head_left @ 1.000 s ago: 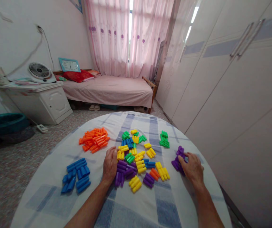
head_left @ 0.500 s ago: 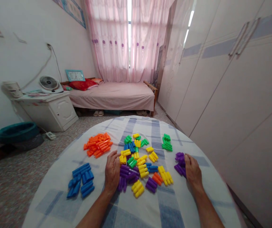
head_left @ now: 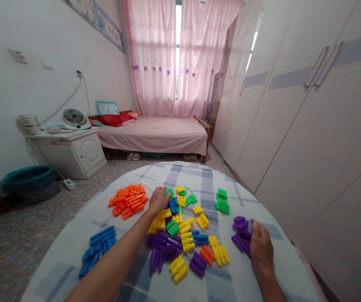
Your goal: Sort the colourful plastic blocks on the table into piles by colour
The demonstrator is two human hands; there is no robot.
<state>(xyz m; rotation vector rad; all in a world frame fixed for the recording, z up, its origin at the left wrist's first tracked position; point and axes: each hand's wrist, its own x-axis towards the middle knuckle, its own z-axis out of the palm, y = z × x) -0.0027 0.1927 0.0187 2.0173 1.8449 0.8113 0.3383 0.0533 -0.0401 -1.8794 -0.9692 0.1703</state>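
Left hand [head_left: 159, 200] is reaching farther than before, seemingly meeting a green block [head_left: 169, 192] at the mixed pile [head_left: 187, 242]'s far-left edge; its grip I cannot tell; right hand [head_left: 261, 243] is resting, loosely curled, against purple blocks [head_left: 241, 238], hold unclear; work is apparently shifting to green.

The left hand [head_left: 159, 200] is with fingertips at a green block [head_left: 169, 192]; the right hand [head_left: 261, 242] rests beside purple blocks [head_left: 242, 235]

On the cloth-covered counter [head_left: 231, 283] I see orange blocks [head_left: 129, 201], a mixed-colour spread [head_left: 186, 242], green blocks [head_left: 222, 203], purple blocks [head_left: 239, 243] and blue blocks [head_left: 102, 235], the last apparently partly hidden.
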